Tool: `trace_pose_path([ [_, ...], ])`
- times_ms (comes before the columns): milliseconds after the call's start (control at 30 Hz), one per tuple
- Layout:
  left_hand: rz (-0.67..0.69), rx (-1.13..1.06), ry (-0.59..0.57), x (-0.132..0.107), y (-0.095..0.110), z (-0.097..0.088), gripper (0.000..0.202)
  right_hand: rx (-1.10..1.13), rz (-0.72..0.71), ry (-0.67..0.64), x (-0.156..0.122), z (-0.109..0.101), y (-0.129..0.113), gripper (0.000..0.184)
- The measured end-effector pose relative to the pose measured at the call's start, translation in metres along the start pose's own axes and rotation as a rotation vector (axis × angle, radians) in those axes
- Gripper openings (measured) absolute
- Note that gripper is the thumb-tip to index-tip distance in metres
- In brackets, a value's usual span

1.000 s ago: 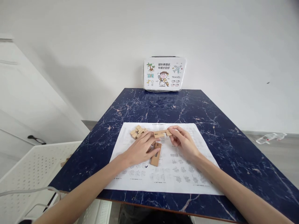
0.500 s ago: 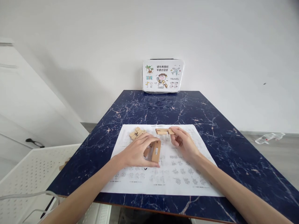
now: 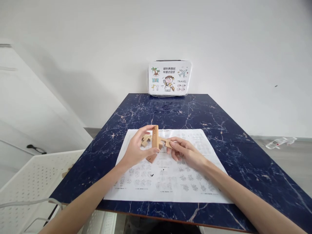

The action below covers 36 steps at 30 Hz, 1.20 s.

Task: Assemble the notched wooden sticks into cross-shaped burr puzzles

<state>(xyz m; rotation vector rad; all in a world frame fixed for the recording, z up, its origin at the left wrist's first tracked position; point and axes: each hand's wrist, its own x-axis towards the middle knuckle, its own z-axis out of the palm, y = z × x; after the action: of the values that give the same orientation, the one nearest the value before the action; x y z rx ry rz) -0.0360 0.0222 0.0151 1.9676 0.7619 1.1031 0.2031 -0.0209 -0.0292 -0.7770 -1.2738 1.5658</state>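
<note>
Above the printed sheet [image 3: 170, 185], your left hand [image 3: 135, 152] pinches the upright bar [image 3: 155, 136]. Your right hand [image 3: 188, 154] grips the notched piece [image 3: 166, 142], seemingly touching the bar mid-length, though fingers hide the joint. Hold both square and ease slowly.

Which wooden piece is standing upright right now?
The long piece, held on end in the left hand. The level piece in the right hand meets its side; the loose pieces lie heaped on the paper sheet.

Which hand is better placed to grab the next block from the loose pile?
Likely left: the left hand sits beside the pile, gripping the upright piece; the right hand, holding the flat piece, is farther off.
</note>
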Motion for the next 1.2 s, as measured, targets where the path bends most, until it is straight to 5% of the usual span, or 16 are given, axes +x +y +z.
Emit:
trace_pose_path([
  [133,-0.046,0.002,-0.058,-0.0032,-0.0009,0.0024,0.076,0.004,0.008,-0.027,0.0,0.0004,-0.0016,0.031],
  [433,-0.025,0.025,0.034,-0.0011,0.0016,0.0002,0.07,0.019,-0.013,0.091,-0.0008,-0.0001,-0.0032,0.03],
  [867,-0.055,0.025,-0.017,-0.0037,0.0004,-0.0041,0.075,0.071,0.015,0.008,-0.0018,-0.0019,-0.005,0.029],
  [1200,-0.039,0.037,-0.201,-0.002,0.0037,-0.0038,0.084,-0.023,0.021,-0.057,-0.0023,-0.0011,-0.0045,0.036],
])
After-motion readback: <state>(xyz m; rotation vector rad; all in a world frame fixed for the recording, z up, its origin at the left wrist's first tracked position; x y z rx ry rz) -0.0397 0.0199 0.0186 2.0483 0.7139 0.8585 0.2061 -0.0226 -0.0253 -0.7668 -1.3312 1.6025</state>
